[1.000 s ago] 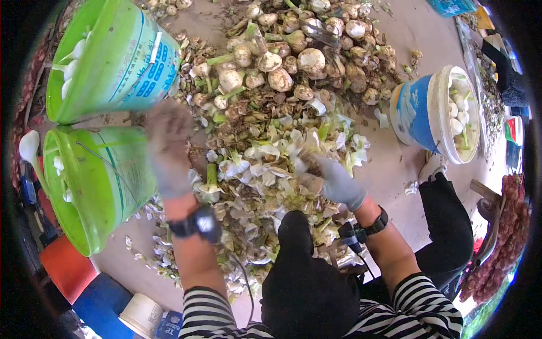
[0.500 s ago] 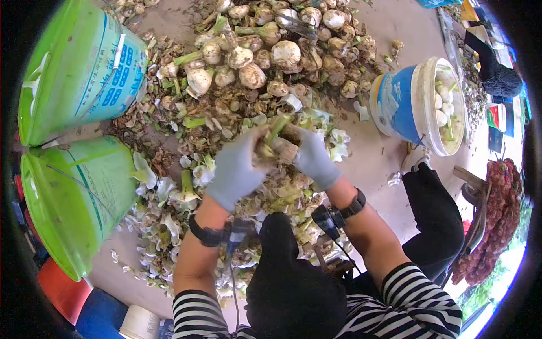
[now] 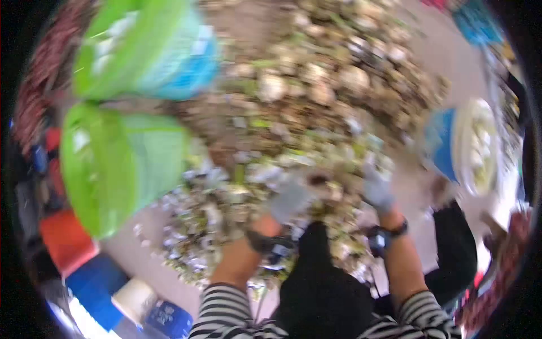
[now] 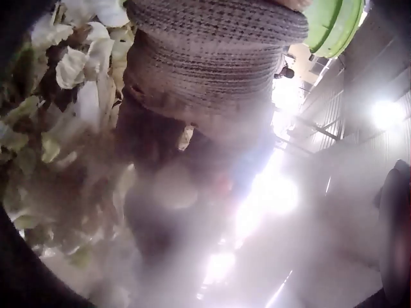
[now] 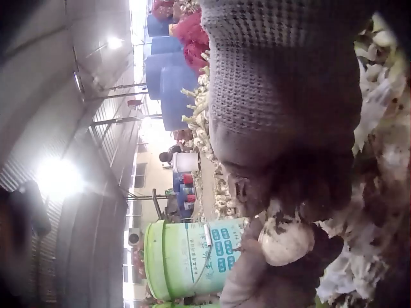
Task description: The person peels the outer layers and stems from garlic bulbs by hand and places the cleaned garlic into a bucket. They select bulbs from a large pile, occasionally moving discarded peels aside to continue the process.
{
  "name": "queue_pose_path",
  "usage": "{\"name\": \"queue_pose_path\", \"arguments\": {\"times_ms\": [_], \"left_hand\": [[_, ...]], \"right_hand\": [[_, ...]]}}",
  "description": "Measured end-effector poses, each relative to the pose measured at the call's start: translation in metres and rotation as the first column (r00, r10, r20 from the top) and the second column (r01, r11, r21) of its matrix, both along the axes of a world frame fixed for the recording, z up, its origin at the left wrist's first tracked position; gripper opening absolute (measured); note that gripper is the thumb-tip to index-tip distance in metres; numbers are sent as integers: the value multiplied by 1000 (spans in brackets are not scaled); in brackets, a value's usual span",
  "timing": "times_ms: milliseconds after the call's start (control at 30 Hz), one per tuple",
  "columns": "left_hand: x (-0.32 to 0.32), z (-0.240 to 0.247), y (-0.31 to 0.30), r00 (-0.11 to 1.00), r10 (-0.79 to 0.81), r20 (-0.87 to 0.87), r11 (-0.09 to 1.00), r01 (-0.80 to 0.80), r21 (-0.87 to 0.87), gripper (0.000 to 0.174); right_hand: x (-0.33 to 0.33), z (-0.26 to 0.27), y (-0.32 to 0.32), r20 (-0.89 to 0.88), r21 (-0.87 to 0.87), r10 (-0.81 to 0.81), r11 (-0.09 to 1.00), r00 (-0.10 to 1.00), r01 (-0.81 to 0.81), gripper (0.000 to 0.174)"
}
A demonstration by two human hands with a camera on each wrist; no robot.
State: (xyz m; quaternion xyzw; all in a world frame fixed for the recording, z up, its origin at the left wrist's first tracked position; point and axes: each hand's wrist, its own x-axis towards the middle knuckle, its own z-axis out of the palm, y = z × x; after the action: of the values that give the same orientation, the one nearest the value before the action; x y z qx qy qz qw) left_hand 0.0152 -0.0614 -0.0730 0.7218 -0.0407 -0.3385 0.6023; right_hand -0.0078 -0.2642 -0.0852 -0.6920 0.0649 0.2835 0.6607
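Blurred in the head view, the gloved left hand (image 3: pixel 289 199) and gloved right hand (image 3: pixel 377 189) are apart over a heap of pale peelings (image 3: pixel 212 217). The right wrist view shows the right hand (image 5: pixel 289 122) with fingers curled round a whitish, dirt-marked garlic bulb (image 5: pixel 287 244). In the left wrist view, the left hand (image 4: pixel 199 96) is close above peelings (image 4: pixel 70 67); a pale round shape shows dimly by its shadowed fingers, whose grip is too blurred to tell. Unpeeled bulbs (image 3: pixel 322 85) lie beyond both hands.
Two green buckets (image 3: pixel 186 62) (image 3: pixel 152 152) lean at the left, with white bulbs inside. At the right is a blue and white bucket (image 3: pixel 443 141) of bulbs. Red (image 3: pixel 66 240) and blue (image 3: pixel 97 285) containers stand at lower left.
Half a second ago both hands were together at a bulb with a green stem; they have since separated. The head view has shifted, so the buckets appear farther right.
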Motion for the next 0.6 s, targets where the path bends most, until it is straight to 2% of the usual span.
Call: {"name": "queue_pose_path", "arguments": {"times_ms": [33,67,100,133,200,233,267,300,333,400,433,467,500,533,567,600], "left_hand": [[-7,-25,4,995,-68,69,993,74,-88,34],[-11,-32,6,995,-35,92,993,45,-112,34],[-10,-29,4,990,3,-142,975,-34,-218,32],[-12,-30,5,984,-16,-177,963,-32,-266,30],[-15,-35,11,952,58,-302,937,-156,-312,31],[-18,-37,13,954,65,-294,936,-160,-312,31],[-20,-37,15,979,73,-192,960,-121,-251,31],[-26,-35,15,993,66,-96,978,-83,-191,32],[-27,-28,15,994,67,-90,977,-84,-196,32],[-31,-13,13,989,114,98,993,-111,-28,35],[-37,-10,9,954,82,288,993,-102,57,41],[-41,-8,7,952,81,294,994,-101,53,41],[-44,-5,5,928,55,370,989,-101,108,45],[-44,-2,4,897,26,442,981,-108,163,48],[-44,-2,5,896,27,444,981,-109,159,48],[-42,1,9,911,55,409,989,-105,102,48]], "right_hand": [[0,5,3,-12,8,-13,1000,1000,13,28],[-1,11,6,-38,64,-64,996,997,66,26],[-6,-6,-5,134,-70,44,997,990,-35,24],[-17,-34,-17,473,-339,254,936,844,-92,22],[-6,-34,-19,678,-400,461,885,572,-239,22],[-7,-28,-15,684,-401,465,883,563,-242,22],[-10,-17,-8,359,-89,212,977,909,-193,21],[-15,-4,0,-139,156,-1,987,990,23,21],[-14,3,8,-132,152,0,988,991,20,21],[-13,14,18,3,-102,-41,994,999,41,21],[-20,-7,15,206,-222,3,974,978,43,23],[-26,-27,7,213,-226,2,973,977,47,23],[-23,-30,5,378,-359,206,931,902,-63,24],[-22,-31,3,495,-501,413,854,764,-137,26],[-26,-35,5,119,-22,-3,1000,993,6,35],[-23,-31,15,112,-35,-8,999,994,12,35]]}}
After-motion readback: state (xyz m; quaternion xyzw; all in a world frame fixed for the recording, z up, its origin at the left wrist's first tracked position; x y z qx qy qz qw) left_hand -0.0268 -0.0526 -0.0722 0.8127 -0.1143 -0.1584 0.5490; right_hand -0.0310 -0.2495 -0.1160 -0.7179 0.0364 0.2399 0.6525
